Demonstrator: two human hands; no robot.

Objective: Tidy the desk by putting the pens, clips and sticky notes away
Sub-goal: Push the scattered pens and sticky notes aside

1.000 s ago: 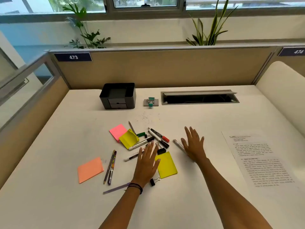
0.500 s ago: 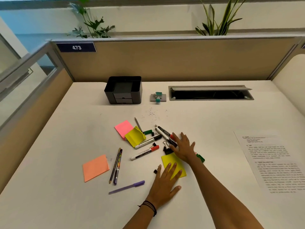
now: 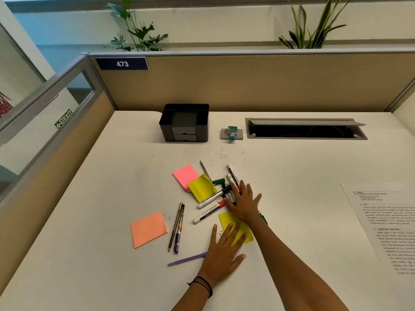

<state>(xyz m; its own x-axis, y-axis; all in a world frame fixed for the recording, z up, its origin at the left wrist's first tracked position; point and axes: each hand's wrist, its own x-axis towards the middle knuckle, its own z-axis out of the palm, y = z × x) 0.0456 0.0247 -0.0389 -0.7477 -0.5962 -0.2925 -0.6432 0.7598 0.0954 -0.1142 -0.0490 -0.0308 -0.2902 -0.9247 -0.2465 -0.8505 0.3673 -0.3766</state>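
My left hand (image 3: 223,252) lies flat with fingers spread, its fingertips on a yellow sticky pad (image 3: 227,221). My right hand (image 3: 243,202) rests with straight fingers on a heap of markers (image 3: 210,199) and partly hidden binder clips. Beside the heap lie a pink pad (image 3: 185,175) and a folded yellow pad (image 3: 202,187). An orange pad (image 3: 148,228), a pencil and dark pen (image 3: 177,225) and a purple pen (image 3: 186,259) lie to the left. A black desk organiser (image 3: 184,122) stands at the back.
A small grey stand with a teal clip (image 3: 232,133) sits beside an open cable tray (image 3: 305,129) at the back. A printed sheet (image 3: 388,218) lies at the right. Beige partition walls close the desk's back and left.
My right hand has slid left from a single marker onto the heap of markers. My left hand has drawn back toward me onto the yellow pad. The camera has tilted down.
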